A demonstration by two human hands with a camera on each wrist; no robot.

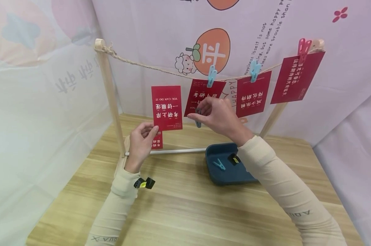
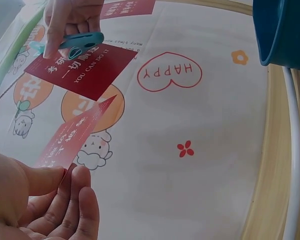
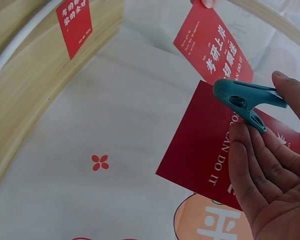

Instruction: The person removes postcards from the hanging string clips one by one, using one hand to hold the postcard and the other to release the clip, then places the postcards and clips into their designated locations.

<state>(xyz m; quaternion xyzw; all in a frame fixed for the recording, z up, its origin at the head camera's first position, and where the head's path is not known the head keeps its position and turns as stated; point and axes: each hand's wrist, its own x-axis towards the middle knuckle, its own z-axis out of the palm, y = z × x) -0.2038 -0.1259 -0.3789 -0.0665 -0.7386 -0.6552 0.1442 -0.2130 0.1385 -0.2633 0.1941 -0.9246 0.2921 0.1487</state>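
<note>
My left hand [image 1: 140, 143] pinches a red card [image 1: 167, 107] with white lettering by its lower edge, between thumb and fingers. The card is upright, below the sagging twine [image 1: 160, 70]. My right hand [image 1: 222, 114] holds a teal clothespin [image 3: 245, 97] between thumb and fingers, to the right of that card. Behind the right hand, a second red card [image 1: 203, 90] hangs from the twine under a light-blue clothespin [image 1: 212, 76]. Farther right hang another red card [image 1: 254, 95] on a blue clothespin [image 1: 254, 71] and one [image 1: 297, 80] on a pink clothespin [image 1: 303, 48].
Wooden posts [image 1: 109, 95] carry the twine, and a white rod [image 1: 179, 151] runs low between them. A dark-blue bin [image 1: 228, 179] below my right forearm contains a blue clothespin [image 1: 219, 164]. Another red card [image 1: 157, 141] shows partly behind my left hand. Printed cloth [image 1: 148, 34] forms the backdrop.
</note>
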